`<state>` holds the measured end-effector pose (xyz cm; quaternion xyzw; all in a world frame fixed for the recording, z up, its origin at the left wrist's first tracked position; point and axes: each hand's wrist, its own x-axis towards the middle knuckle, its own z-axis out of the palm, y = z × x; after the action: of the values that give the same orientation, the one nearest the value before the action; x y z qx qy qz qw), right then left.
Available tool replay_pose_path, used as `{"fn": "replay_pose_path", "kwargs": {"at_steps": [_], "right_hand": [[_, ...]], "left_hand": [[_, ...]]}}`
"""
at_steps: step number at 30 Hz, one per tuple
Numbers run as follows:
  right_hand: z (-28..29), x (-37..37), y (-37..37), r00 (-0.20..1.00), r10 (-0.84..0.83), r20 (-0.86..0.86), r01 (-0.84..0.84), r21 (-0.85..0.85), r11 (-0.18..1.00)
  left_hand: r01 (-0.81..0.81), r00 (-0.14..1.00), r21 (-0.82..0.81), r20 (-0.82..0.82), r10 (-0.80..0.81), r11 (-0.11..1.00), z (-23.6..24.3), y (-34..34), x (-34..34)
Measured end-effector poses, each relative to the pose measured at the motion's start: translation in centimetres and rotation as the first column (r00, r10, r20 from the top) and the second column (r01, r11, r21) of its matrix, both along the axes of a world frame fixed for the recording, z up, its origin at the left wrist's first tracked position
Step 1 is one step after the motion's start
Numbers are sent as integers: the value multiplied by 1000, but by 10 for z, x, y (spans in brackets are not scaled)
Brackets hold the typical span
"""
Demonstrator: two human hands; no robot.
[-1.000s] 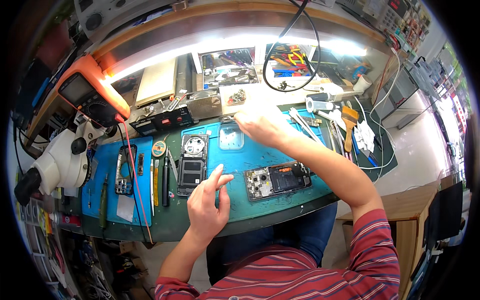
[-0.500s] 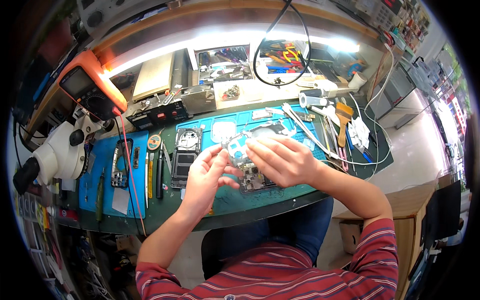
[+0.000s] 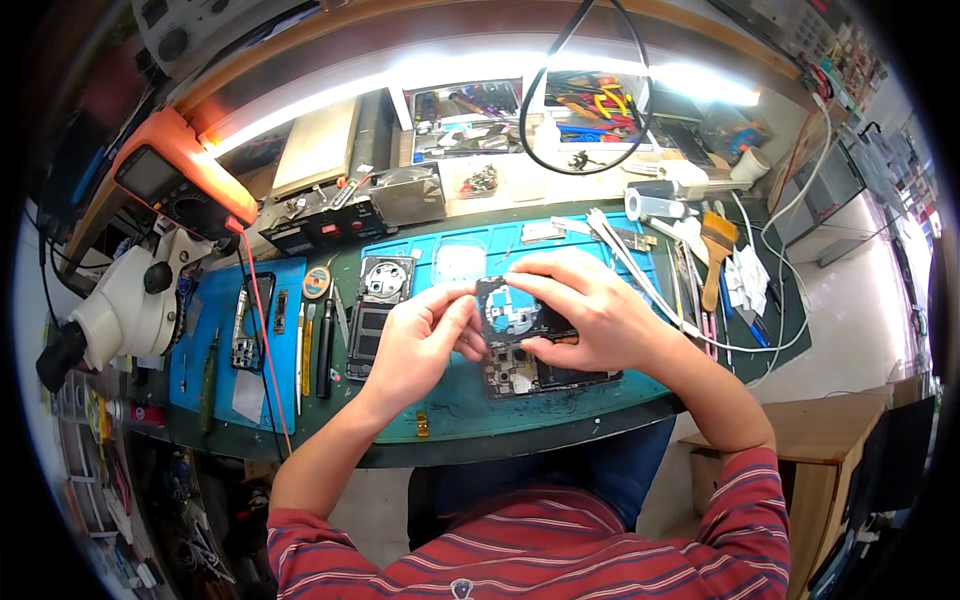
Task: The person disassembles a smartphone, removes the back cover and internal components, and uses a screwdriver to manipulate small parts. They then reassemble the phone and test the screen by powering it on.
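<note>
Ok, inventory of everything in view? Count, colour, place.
Mats: 2, blue, left and centre
Cut-out part: 1, black, centre
Opened phone: 1, dark, centre mat, partly hidden
Phone shell: 1, black, centre mat's left edge
Phone frame: 1, dark, left mat
Multimeter: 1, orange, upper left
Microscope: 1, white, far left
Brush: 1, brown, right side
Spool: 1, orange, between mats
Hand tools: many, mixed colours, back
Light strip: 1, white, back
Sleeves: 2, red, bottom
Left hand: 1, bare, at part's edge
Right hand: 1, bare, holding part
</note>
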<state>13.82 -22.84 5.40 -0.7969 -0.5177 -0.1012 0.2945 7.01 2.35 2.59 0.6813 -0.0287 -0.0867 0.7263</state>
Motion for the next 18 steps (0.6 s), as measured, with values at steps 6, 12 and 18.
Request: {"fn": "replay_pose_path", "kwargs": {"at_steps": [6, 12, 18], "right_hand": [[2, 1, -19, 993, -118, -14, 119, 24, 993], [-4, -19, -21, 999, -31, 8, 31, -33, 999], [-17, -30, -6, 1000, 25, 7, -24, -79, 997]], "left_hand": [[-247, 954, 503, 276, 117, 829, 13, 19, -33], [-431, 820, 655, 572, -33, 620, -4, 11, -63], [-433, 834, 690, 550, -31, 579, -16, -18, -86]]}}
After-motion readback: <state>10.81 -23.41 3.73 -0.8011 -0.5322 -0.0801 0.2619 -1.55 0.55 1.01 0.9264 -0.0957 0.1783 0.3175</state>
